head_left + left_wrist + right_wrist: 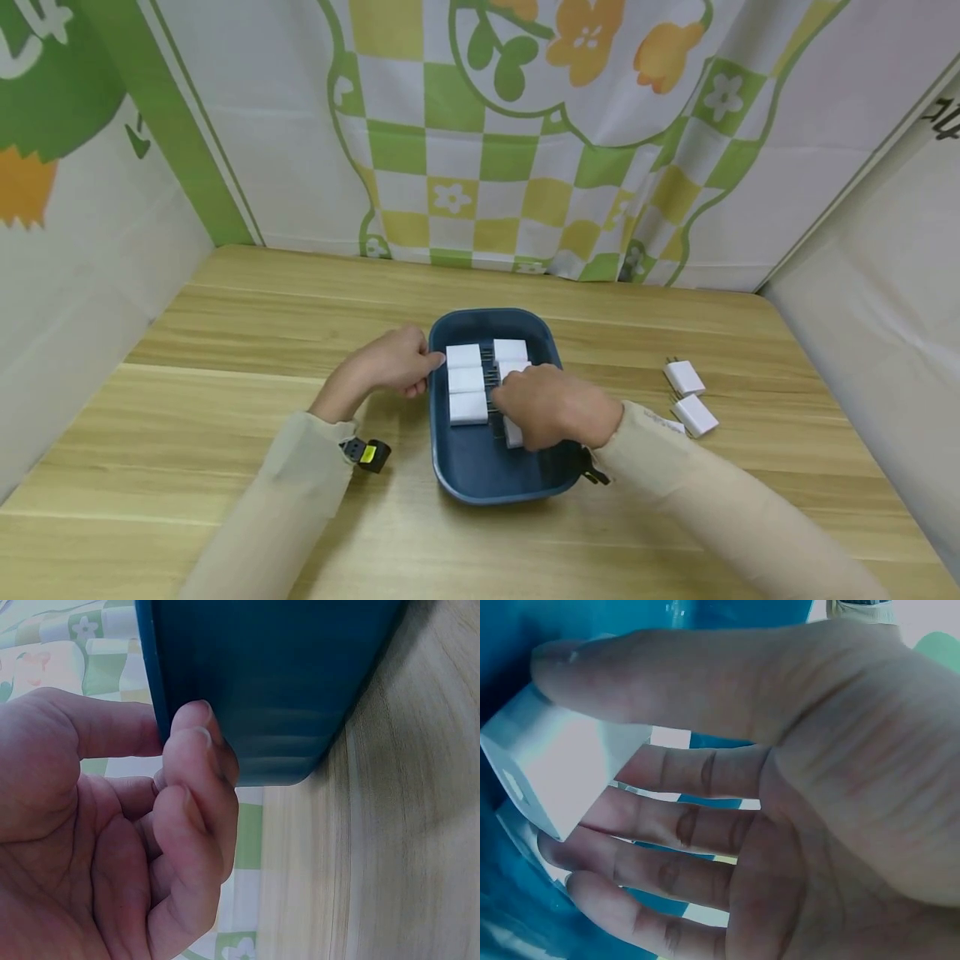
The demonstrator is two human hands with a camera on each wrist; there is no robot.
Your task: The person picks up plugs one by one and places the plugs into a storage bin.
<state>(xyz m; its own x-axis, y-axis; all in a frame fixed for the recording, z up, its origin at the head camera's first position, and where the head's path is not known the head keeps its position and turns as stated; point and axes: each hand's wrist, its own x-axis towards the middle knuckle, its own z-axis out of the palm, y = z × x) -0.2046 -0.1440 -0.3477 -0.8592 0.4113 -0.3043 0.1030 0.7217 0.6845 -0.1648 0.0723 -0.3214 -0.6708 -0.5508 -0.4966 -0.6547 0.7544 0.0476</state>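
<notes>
A dark blue plastic bin point(495, 492) stands on the wooden table, with white plug-in chargers point(467, 380) laid in two columns inside it, prongs facing the middle. My left hand point(393, 362) pinches the bin's left rim between thumb and curled fingers, as the left wrist view point(172, 802) also shows. Over the right column, my right hand point(555, 407) reaches down into the bin. In the right wrist view its thumb and fingers point(682, 817) hold a white charger point(562, 757) by its sides. The hand partly hides that column in the head view.
To the right of the bin several more white chargers point(695, 415) lie on the wooden table point(780, 467), one partly covered by the right sleeve. A curtain with green and yellow checks point(510, 167) hangs behind the table's far edge. White cloth walls flank both sides.
</notes>
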